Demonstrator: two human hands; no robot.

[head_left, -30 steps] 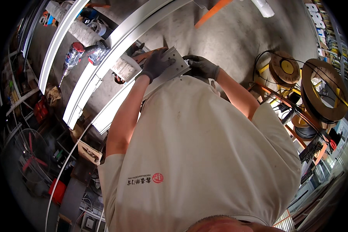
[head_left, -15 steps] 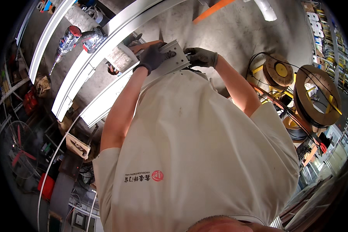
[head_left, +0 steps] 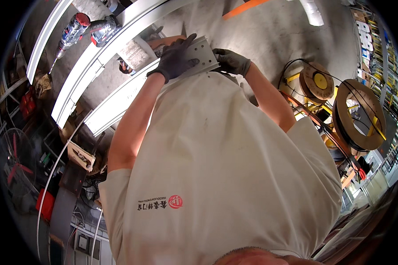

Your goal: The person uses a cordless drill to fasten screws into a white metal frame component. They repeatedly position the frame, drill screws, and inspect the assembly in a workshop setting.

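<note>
Head view: steadying an upper-centre metal profile, likely against slipping, with spread left fingers and right fingers of indiscernible grip.

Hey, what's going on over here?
A person in dark gloves is handling a long, pale metal profile. The left hand lies over it, near an end with small holes. The right hand is right at that end, fingers curled; whether it grips anything can't be made out. A power drill lies off to the left, in neither hand, and reels of cable stand to the right.
</note>
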